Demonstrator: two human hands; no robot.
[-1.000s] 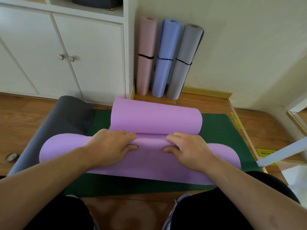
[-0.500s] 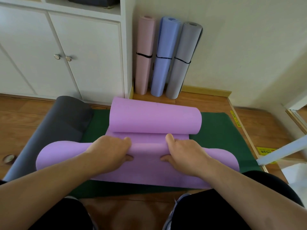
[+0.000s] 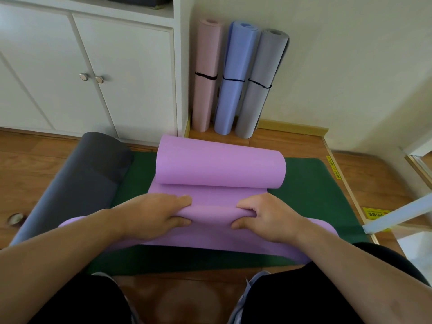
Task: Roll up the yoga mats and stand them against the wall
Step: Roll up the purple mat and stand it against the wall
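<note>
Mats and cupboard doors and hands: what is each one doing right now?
Purple mat: lying on the green mat, curled at both ends, near end being rolled.
Green mat: flat on the floor.
Dark grey mat: on the floor, far end curled.
Pink mat, blue mat, grey mat: rolled, banded, standing against the wall.
Cupboard doors: closed.
Left hand, right hand: gripping the purple roll.

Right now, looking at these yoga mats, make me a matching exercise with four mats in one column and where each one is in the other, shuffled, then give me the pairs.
Mats:
1. purple mat
2. green mat
3. dark grey mat
4. pink mat

Places:
A. flat on the floor, under another mat
B. standing against the wall, next to the cabinet
C. gripped by both hands, partly rolled
D. on the floor, left of the green mat

Pairs: 1-C, 2-A, 3-D, 4-B
</note>
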